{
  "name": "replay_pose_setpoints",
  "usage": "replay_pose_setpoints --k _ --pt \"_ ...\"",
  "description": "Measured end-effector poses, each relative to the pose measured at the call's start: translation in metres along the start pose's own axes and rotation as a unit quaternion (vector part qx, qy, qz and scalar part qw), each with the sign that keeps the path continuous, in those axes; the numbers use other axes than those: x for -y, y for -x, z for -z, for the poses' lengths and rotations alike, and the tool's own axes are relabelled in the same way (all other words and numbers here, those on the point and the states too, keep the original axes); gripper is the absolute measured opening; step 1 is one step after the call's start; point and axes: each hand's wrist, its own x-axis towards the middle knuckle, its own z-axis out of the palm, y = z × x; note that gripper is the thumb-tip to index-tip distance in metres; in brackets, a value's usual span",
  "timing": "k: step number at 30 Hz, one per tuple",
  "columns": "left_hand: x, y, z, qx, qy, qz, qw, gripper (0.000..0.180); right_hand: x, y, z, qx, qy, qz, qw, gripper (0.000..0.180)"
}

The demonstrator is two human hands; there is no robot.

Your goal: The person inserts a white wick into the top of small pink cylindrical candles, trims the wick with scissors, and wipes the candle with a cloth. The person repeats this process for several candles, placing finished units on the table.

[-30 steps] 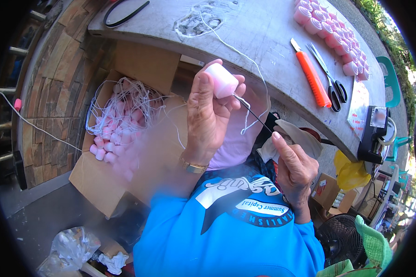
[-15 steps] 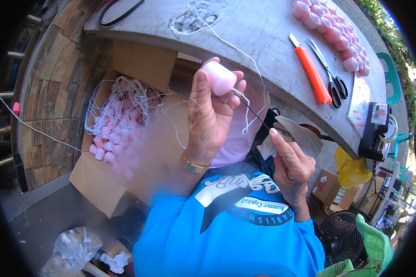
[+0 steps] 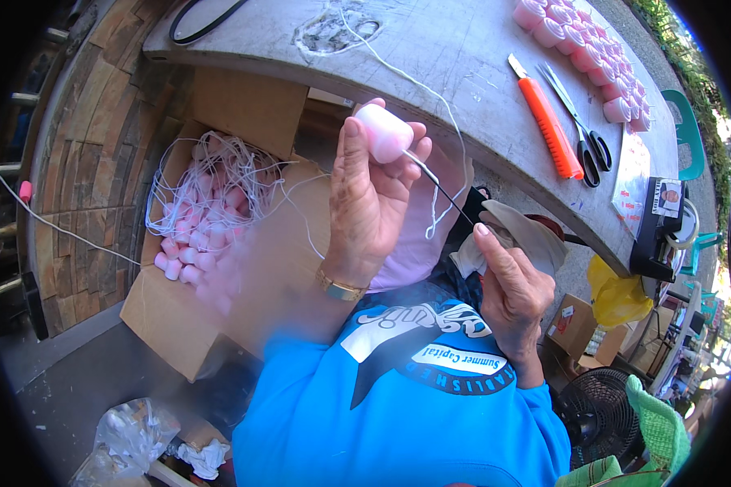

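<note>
My left hand holds up a pink-and-white votive candle between thumb and fingers, just off the table's near edge. In my right hand is a thin dark needle, pinched at its near end; its far tip meets the candle's lower right end. A white string runs from the table down toward the needle, and part of it lies along the needle close to the candle. Whether the string passes through the candle is hidden.
The grey table carries an orange cutter knife with its blade out, scissors and several pink candles. At lower left, a cardboard box holds pink candles with tangled white strings. A black fan stands at lower right.
The candle and my left hand have shifted very slightly to the left. The right hand stays on the needle, and the grip of both hands looks the same.
</note>
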Motion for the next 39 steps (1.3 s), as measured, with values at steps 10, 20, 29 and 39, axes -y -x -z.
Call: replay_pose_setpoints --k 10,20,29,39 --pt "0.001 0.002 -0.007 -0.014 -0.028 -0.003 1.0 0.047 0.001 -0.002 0.0 0.004 -0.001 -0.009 1.0 0.053" --pt "0.003 0.002 -0.003 0.048 -0.184 -0.11 0.976 0.039 0.003 0.002 0.005 0.035 0.007 -0.017 0.999 0.053" --pt "0.007 0.008 -0.009 0.119 -0.312 -0.153 0.93 0.042 -0.001 0.011 -0.007 0.034 -0.215 -0.126 0.968 0.04" --pt "0.021 0.031 -0.015 0.162 -0.419 -0.187 0.873 0.045 0.002 0.008 -0.015 0.0 -0.348 -0.199 0.916 0.026"
